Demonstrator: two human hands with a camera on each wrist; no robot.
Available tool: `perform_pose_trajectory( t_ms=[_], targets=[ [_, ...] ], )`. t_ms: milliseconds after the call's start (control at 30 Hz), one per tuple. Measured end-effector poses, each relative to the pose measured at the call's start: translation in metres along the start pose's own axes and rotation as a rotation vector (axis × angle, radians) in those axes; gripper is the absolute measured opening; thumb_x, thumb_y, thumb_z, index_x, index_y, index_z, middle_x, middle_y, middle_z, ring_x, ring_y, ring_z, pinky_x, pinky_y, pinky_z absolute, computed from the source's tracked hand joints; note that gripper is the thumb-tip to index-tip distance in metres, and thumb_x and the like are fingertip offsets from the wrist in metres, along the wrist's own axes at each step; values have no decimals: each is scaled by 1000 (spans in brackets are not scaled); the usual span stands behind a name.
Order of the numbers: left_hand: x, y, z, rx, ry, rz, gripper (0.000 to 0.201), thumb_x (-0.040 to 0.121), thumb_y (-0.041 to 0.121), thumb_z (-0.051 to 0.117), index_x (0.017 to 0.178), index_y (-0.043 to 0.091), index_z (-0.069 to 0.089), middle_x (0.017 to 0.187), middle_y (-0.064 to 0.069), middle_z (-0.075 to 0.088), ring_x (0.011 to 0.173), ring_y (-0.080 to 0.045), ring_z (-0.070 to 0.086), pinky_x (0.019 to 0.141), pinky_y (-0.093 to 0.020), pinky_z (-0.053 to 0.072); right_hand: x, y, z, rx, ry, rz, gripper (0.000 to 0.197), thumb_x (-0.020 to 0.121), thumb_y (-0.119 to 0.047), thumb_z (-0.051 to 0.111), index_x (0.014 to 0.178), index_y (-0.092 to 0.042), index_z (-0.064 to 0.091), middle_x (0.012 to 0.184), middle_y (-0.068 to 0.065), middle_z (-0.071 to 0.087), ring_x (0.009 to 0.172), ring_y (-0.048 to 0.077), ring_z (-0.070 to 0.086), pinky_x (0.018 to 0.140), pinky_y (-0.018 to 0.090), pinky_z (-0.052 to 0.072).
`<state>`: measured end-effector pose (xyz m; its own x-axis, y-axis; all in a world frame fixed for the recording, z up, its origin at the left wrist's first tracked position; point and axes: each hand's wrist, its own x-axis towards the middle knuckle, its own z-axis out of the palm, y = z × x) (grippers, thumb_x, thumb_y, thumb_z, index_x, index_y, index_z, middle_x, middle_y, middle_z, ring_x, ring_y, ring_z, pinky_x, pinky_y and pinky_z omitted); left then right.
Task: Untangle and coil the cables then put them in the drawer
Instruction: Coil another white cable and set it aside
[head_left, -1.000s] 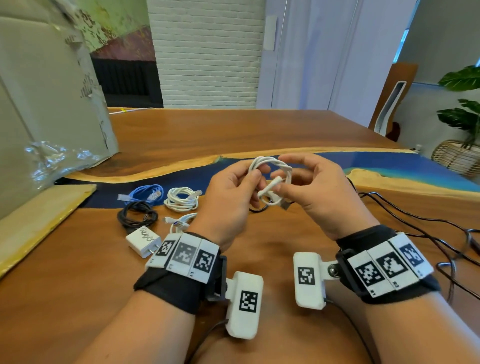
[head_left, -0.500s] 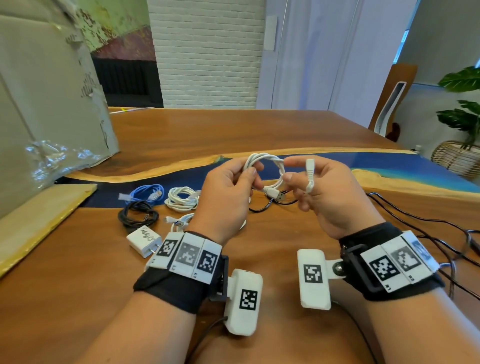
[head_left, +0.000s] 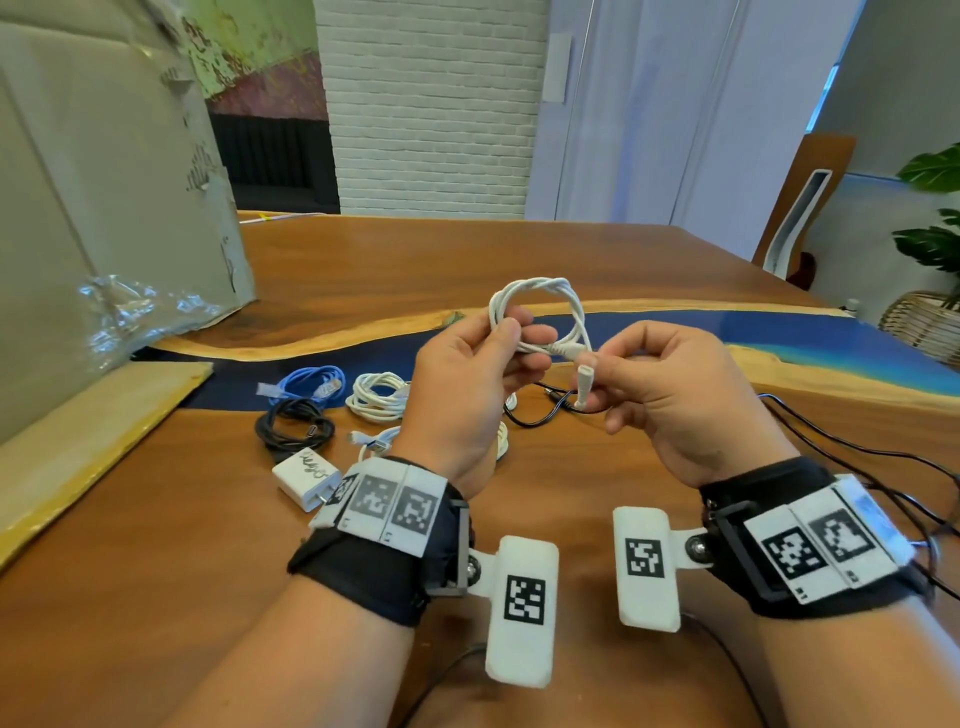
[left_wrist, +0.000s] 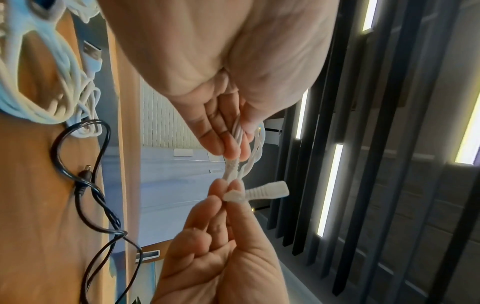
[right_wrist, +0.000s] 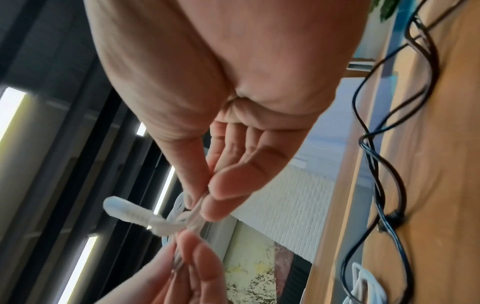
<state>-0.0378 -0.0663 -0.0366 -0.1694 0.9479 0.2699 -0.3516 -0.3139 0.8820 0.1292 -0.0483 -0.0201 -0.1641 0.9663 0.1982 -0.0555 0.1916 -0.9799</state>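
Above the near part of the bench (head_left: 571, 249), the left hand (head_left: 462, 384) pinches the white cable (head_left: 540, 291) where its small coil gathers, and the right hand (head_left: 670, 395) pinches the loose connector end (head_left: 581, 387). To finish well, I judge, keep the loops pinched while tucking that tail snugly round them. Further off lie coiled blue, white and black cables (head_left: 332, 400); no drawer shows.

right hand (head_left: 670, 395) has wrapped the connector end (head_left: 582, 387) around the white cable coil (head_left: 540, 312).
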Motion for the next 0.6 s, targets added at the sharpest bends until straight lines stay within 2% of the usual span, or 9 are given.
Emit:
perform_pose_trajectory(
  t_ms=[133, 200, 333, 400, 500, 600],
  targets=[
    [-4, 1, 7, -124, -28, -55, 19, 107, 7, 46, 101, 8, 64, 101, -12, 77, 82, -17, 73, 77, -27, 61, 1, 1, 1, 19, 65, -50, 20, 82, -1, 79, 89, -6, 61, 79, 25, 73, 66, 26, 72, 48, 27, 53],
    [-5, 2, 9, -176, -43, -80, 18, 107, 7, 45, 102, 8, 63, 107, -14, 76, 86, -19, 74, 80, -27, 62, 2, 1, 2, 57, 77, -53, 20, 83, 2, 77, 93, -6, 62, 83, 26, 74, 69, 28, 72, 53, 28, 57],
    [-7, 4, 8, -243, -59, -123, 20, 107, 8, 44, 102, 8, 63, 105, -11, 77, 85, -18, 74, 79, -28, 61, 2, 4, 8, 55, 158, -92, 17, 84, 6, 76, 85, -4, 63, 73, 17, 75, 66, 25, 74, 61, 30, 60],
    [-6, 2, 7, -159, -68, -112, 20, 108, 11, 45, 103, 12, 64, 107, -8, 77, 90, -19, 72, 83, -32, 58, 2, 7, 9, 52, 189, -87, 15, 85, 5, 76, 86, -3, 64, 78, 19, 76, 72, 28, 77, 65, 32, 61],
    [-5, -3, 5, 56, -79, -96, 20, 107, 19, 48, 102, 23, 66, 111, -1, 78, 100, -19, 65, 86, -40, 41, 2, 10, 8, 73, 203, -54, 10, 89, 0, 73, 95, 1, 66, 88, 24, 75, 81, 31, 78, 69, 31, 62],
    [-6, -3, 4, 99, -91, -133, 19, 107, 20, 48, 104, 24, 67, 110, -1, 79, 94, -16, 58, 83, -41, 34, 2, 11, 8, 157, 211, -38, 17, 90, -3, 72, 104, 6, 66, 90, 22, 76, 82, 29, 77, 71, 30, 63]
  ],
)
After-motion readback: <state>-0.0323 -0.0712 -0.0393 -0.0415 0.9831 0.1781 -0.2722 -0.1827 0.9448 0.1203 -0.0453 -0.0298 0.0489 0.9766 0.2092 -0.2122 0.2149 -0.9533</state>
